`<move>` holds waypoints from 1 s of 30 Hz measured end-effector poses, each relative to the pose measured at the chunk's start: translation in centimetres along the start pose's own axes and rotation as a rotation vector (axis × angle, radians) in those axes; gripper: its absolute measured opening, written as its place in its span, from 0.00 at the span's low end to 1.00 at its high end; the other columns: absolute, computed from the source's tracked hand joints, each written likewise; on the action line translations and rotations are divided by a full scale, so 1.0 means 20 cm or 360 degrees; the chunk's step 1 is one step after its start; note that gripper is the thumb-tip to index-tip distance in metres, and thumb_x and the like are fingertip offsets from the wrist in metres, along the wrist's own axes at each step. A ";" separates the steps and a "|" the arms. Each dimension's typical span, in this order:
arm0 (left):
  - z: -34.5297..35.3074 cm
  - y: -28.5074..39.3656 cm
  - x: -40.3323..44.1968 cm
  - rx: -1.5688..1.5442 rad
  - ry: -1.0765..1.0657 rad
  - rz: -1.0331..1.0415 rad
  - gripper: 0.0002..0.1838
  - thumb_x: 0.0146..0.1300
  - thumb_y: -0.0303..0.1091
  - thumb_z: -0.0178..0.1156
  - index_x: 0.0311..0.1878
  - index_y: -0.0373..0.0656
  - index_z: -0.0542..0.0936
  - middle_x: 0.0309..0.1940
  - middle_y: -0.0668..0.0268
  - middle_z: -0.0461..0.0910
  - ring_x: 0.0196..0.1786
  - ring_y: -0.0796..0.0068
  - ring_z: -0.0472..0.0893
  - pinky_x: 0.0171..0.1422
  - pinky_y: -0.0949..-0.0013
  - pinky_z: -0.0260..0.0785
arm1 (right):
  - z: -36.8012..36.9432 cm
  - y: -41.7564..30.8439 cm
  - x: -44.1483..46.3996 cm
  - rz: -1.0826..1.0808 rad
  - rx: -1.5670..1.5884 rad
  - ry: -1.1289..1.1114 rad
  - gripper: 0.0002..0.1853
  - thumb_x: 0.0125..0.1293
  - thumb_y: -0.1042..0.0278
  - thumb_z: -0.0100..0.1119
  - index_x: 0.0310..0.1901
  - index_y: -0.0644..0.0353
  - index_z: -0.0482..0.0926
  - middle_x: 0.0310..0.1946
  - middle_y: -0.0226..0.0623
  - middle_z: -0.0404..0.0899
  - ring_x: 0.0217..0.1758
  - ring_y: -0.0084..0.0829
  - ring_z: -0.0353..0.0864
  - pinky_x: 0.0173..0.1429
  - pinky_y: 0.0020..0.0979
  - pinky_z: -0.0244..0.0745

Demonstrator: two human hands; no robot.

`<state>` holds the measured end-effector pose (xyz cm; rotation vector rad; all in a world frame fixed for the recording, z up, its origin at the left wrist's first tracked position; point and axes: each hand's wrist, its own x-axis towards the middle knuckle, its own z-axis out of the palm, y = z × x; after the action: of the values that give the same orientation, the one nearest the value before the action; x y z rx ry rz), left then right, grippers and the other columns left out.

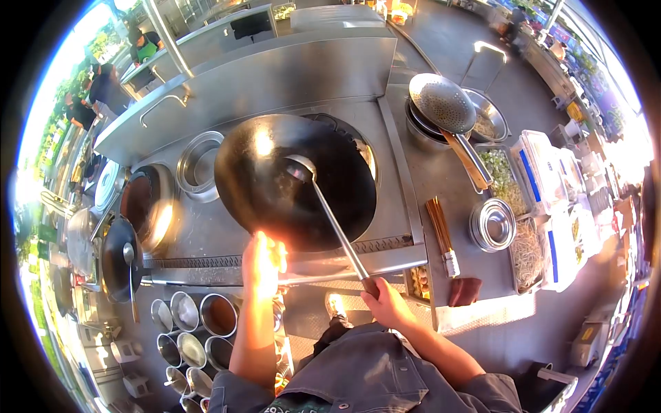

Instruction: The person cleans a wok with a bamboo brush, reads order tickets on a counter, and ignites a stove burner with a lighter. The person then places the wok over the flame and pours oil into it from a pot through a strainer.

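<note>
A large dark wok [241, 175] sits tilted over the stove in the middle of the view. My left hand [263, 263] is closed at its near left edge, washed out by strong sunlight; the exact part it grips is hidden. My right hand [389, 304] is wrapped round the wooden end of a long-handled ladle [332, 219]. The ladle's bowl rests inside the wok, near its middle. No food is visible in the wok.
A metal pot [200, 165] stands left of the wok. Steel seasoning containers [219, 314] are at lower left. To the right are a perforated strainer [442, 103], a bamboo brush [441, 230], stacked steel bowls [493, 224] and a tray of sprouts [527, 255]. People [144, 47] stand far left.
</note>
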<state>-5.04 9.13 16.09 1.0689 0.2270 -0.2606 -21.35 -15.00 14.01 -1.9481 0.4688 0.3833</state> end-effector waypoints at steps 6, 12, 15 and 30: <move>0.05 0.14 -0.08 0.0612 0.0066 0.0169 0.19 0.76 0.48 0.49 0.31 0.45 0.71 0.21 0.63 0.76 0.14 0.77 0.66 0.17 0.73 0.57 | 0.11 0.14 0.04 -0.0273 -0.0017 -0.0059 0.21 0.70 0.55 0.56 0.49 0.67 0.70 0.40 0.60 0.79 0.45 0.58 0.80 0.51 0.49 0.73; 0.11 0.18 -0.11 0.0880 -0.0046 0.0223 0.18 0.76 0.46 0.49 0.31 0.47 0.71 0.20 0.67 0.74 0.13 0.81 0.65 0.16 0.76 0.56 | 0.16 0.20 0.02 -0.0280 -0.0222 -0.0124 0.21 0.70 0.56 0.55 0.47 0.68 0.65 0.30 0.64 0.79 0.36 0.65 0.79 0.42 0.57 0.72; 0.14 0.18 -0.12 0.1020 -0.0114 0.0213 0.19 0.77 0.47 0.47 0.30 0.46 0.71 0.18 0.69 0.72 0.13 0.82 0.65 0.17 0.76 0.55 | 0.16 0.20 0.01 -0.0272 -0.0123 -0.0152 0.21 0.69 0.57 0.55 0.47 0.69 0.64 0.29 0.65 0.79 0.35 0.65 0.79 0.41 0.57 0.72; 0.60 0.19 -0.21 0.1806 -0.0259 0.0341 0.21 0.77 0.43 0.45 0.28 0.41 0.71 0.18 0.68 0.74 0.19 0.79 0.69 0.24 0.73 0.60 | 0.16 0.22 -0.06 -0.0018 0.0582 -0.0450 0.14 0.70 0.67 0.57 0.45 0.65 0.62 0.18 0.36 0.73 0.14 0.28 0.74 0.19 0.33 0.69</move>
<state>-7.12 0.65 25.99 2.1651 -0.2282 -0.2815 -24.64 -13.53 9.80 -1.5142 0.3178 0.5184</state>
